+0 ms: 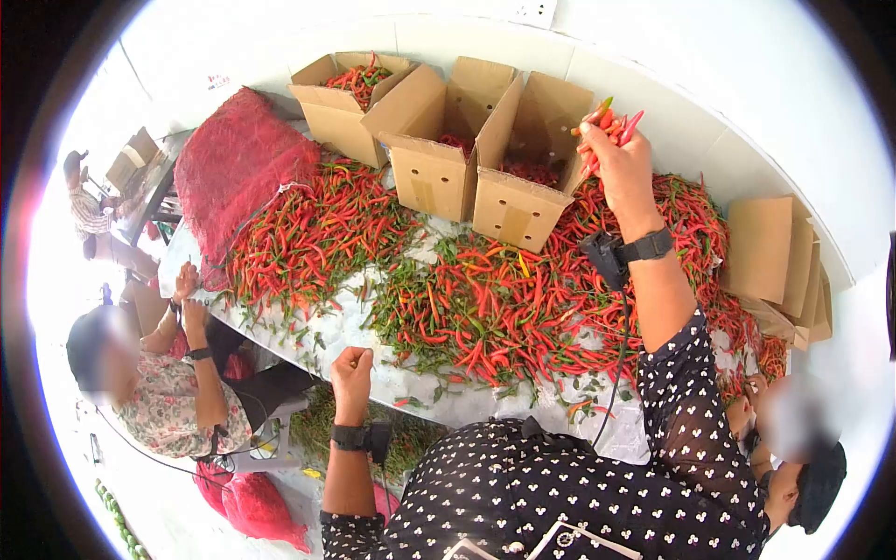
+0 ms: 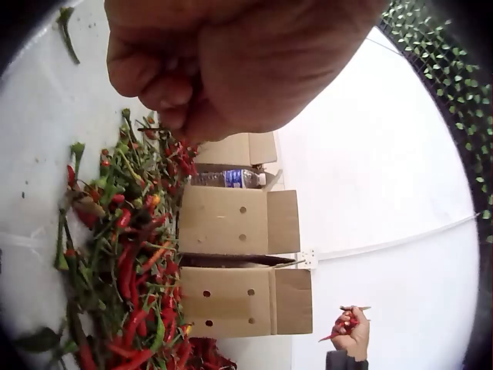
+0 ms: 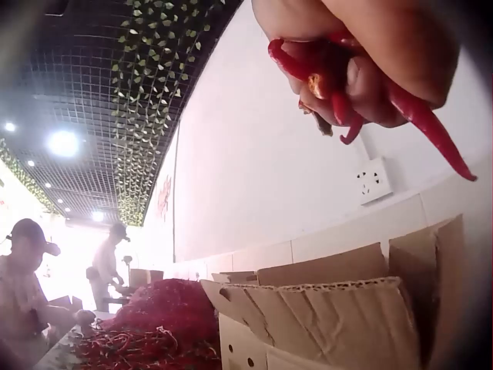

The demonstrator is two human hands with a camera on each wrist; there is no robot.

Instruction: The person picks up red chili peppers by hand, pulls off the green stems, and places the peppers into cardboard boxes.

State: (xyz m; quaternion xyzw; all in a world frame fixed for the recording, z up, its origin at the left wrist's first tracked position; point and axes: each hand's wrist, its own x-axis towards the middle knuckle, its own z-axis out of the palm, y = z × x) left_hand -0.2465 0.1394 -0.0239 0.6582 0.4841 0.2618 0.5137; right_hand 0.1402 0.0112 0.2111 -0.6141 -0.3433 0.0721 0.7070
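Observation:
My right hand (image 1: pixel 621 168) grips a bunch of red chilies (image 3: pixel 431 131), raised beside the top of an open cardboard box (image 1: pixel 523 219). Their tips poke out on both sides of the curled fingers. More chilies lie inside that box. Low over the near edge of the table (image 1: pixel 448 403) is my left hand (image 1: pixel 352 381), its fingers curled in. In the left wrist view a thin dark stem (image 2: pixel 150 129) shows right by those fingertips. Beyond this hand, a broad heap of red and green chilies (image 1: pixel 485 308) covers much of the table.
Two more open boxes (image 1: pixel 425 177) (image 1: pixel 341 131) stand along the wall, with a red mesh sack (image 1: pixel 238 168) to their left. Folded cardboard (image 1: pixel 770 261) is at the right. One person (image 1: pixel 159 383) sits at left, another (image 1: pixel 793 439) at right.

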